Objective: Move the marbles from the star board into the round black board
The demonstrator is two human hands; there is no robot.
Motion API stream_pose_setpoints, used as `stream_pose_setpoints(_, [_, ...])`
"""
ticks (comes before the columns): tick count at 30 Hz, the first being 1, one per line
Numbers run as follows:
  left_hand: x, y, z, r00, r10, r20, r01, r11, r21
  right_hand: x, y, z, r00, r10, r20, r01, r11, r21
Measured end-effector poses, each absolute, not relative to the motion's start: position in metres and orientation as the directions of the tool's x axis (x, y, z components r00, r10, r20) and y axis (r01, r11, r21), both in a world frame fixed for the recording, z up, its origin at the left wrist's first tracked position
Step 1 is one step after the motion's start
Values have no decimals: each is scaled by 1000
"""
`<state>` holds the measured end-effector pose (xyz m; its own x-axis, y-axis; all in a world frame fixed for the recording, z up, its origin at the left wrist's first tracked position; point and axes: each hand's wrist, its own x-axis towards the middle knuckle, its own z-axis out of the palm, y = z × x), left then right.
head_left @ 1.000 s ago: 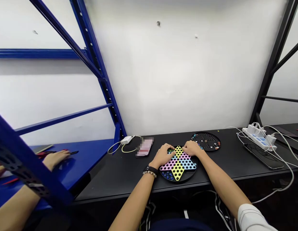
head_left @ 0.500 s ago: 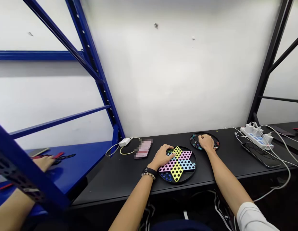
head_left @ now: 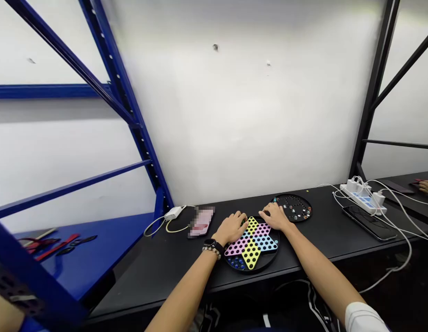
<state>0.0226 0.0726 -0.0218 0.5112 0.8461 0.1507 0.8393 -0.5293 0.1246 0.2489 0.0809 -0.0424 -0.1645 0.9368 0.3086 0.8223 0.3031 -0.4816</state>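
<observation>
A round black Chinese checkers board (head_left: 251, 247) with a yellow, pink and blue star lies on the black table. Blue marbles (head_left: 236, 263) fill its lower-left compartment. My left hand (head_left: 231, 228) rests over the board's upper-left edge, fingers bent and thumb apart, with no object visible in it. At the upper-right rim, my right hand (head_left: 274, 216) hangs with curled fingers; what they hold, if anything, is hidden. Just behind it sits a round black tray (head_left: 301, 201) with several loose marbles of mixed colours.
A phone (head_left: 202, 221) and a white adapter (head_left: 173, 213) with a cable lie left of the board. To the right are a dark phone (head_left: 369, 222), a power strip (head_left: 363, 199) and loose white cables. Scissors-like red and black tools lie on the blue table (head_left: 106, 244).
My right hand has moved left from the marble tray to the board's upper-right rim. My left hand's fingers are more bent. The view has shifted slightly.
</observation>
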Motion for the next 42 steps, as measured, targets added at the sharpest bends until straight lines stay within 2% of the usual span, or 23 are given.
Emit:
stream_pose_setpoints(4, [24, 76, -21, 541, 832, 121, 835, -549, 43, 246, 80, -47, -181, 941, 287, 830, 303, -469])
stream_pose_setpoints(10, [23, 75, -21, 554, 827, 92, 825, -560, 67, 248, 81, -48, -195, 941, 275, 843, 304, -443])
stream_pose_setpoints(14, [22, 74, -25, 578, 802, 153, 807, -589, 39, 248, 81, -47, -184, 945, 269, 842, 293, -454])
stream_pose_setpoints(25, [22, 87, -25, 551, 832, 61, 806, -550, 220, 249, 81, -47, -177, 951, 254, 845, 280, -456])
stream_pose_setpoints(42, [22, 90, -29, 474, 876, 93, 855, -483, 190, 251, 82, -48, -173, 949, 262, 842, 281, -462])
